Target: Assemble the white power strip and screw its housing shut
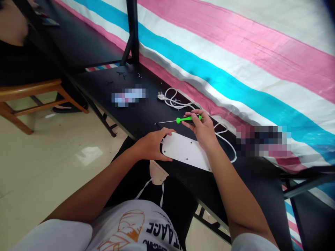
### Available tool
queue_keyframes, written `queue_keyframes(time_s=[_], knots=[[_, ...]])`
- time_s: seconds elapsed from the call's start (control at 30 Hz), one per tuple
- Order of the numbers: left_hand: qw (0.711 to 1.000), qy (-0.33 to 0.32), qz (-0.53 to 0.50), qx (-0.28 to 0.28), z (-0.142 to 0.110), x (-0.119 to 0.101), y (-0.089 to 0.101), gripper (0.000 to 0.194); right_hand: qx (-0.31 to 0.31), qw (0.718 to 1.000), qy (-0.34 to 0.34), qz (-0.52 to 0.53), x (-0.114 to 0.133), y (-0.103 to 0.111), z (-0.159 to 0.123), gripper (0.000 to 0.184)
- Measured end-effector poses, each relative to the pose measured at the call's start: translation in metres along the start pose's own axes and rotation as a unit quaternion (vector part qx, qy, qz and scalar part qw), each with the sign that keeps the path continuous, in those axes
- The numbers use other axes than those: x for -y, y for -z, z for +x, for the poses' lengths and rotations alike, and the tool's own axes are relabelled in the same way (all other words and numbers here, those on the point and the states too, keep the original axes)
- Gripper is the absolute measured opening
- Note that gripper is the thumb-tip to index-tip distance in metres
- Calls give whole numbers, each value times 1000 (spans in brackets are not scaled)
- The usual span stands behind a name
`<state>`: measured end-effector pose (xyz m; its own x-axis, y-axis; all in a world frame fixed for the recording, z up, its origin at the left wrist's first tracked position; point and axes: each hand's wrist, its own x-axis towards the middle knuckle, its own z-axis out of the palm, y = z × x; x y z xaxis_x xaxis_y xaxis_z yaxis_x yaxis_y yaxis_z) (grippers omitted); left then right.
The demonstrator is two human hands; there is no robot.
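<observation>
A white power strip point(180, 148) lies face down at the table's front edge, with several screws showing on its plain back. My left hand point(157, 144) is closed around its left end, thumb on the far side. In my right hand point(200, 127) a screwdriver point(180, 120) with a green and black handle is held in the fingers, above the far side of the strip. Its shaft points left; a small dark bit, perhaps a screw, shows at the tip. My right forearm hides the strip's right end. A white cord point(180, 103) with a plug point(160, 96) lies coiled behind.
The black table point(149, 115) carries dark twist ties point(121, 74) and a blurred-out item point(128, 96). Another blurred patch point(263, 141) is at right. A striped sheet point(222, 62) hangs behind. On the left are a wooden chair point(31, 89) and part of another person point(13, 24).
</observation>
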<state>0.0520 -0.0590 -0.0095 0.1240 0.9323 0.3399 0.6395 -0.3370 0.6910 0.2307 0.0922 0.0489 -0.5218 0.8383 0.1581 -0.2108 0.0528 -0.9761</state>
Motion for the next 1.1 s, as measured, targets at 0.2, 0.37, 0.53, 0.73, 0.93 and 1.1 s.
queue_keyframes(time_s=[0.2,0.37,0.53,0.73,0.93,1.1], knots=[[1000,3,13,-3,1,-2,1,95,-26,1000,14,2,11,5,2,31],[999,20,38,4,3,-2,2,92,-69,997,43,11,35,19,3,23],[998,28,52,20,6,-4,7,88,-110,992,57,24,62,41,4,13],[993,80,79,29,4,12,36,87,-123,991,51,27,77,60,7,18],[991,96,62,70,3,34,68,97,-84,996,37,-11,80,55,3,23],[992,92,54,67,4,35,68,93,-51,999,-8,-2,83,53,0,28]])
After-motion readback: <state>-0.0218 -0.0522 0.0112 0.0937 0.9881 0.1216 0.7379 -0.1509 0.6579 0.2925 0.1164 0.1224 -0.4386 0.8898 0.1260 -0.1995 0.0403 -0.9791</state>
